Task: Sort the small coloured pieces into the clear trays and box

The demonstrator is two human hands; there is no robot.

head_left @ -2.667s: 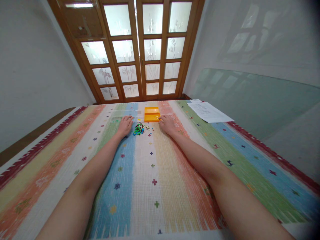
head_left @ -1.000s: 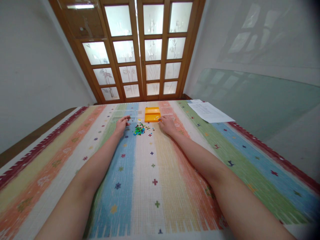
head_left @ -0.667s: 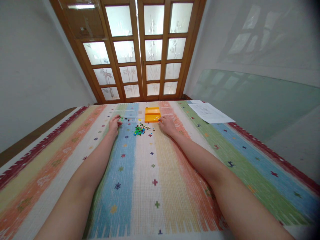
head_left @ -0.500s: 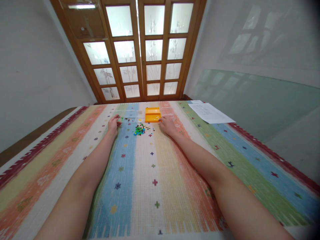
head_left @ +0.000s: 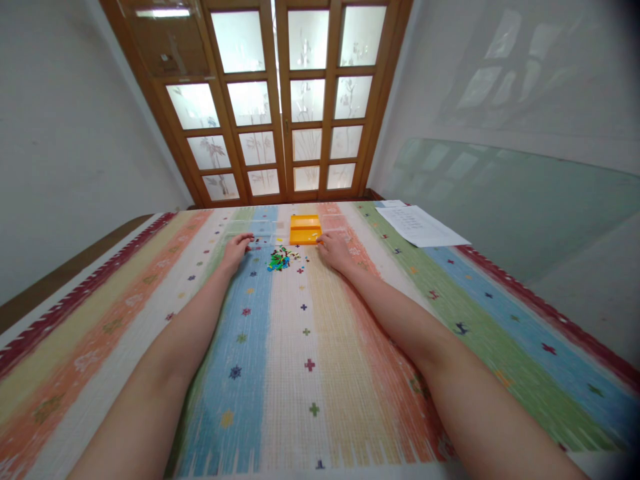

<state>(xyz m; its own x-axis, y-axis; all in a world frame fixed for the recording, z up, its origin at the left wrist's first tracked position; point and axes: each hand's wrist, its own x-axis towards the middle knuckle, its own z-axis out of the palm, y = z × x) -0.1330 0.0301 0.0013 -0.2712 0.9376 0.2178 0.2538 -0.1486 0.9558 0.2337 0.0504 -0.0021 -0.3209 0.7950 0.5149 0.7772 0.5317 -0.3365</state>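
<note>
My left hand [head_left: 237, 253] is at the near left corner of a clear plastic tray [head_left: 240, 224]. Its fingers are bent and drawn together; what they hold, if anything, is too small to make out. My right hand [head_left: 334, 250] rests at the right side of an orange-yellow divided tray [head_left: 305, 227], its fingertips closed at the near right corner. A small pale piece [head_left: 315, 235] lies inside that tray by the fingertips. Between my hands, a pile of small green, blue and dark pieces [head_left: 280, 259] is heaped on the cloth.
A few tiny dark and yellow pieces lie in the clear tray. Another clear plastic part [head_left: 335, 219] sits right of the orange-yellow tray. Paper sheets [head_left: 423, 225] lie at the far right of the striped tablecloth [head_left: 290, 373]. Glazed wooden doors [head_left: 285, 100] stand beyond the table.
My left hand has moved right and slightly forward along the clear tray, covering green pieces seen there before. My right hand and the orange-yellow tray have stayed in place.
</note>
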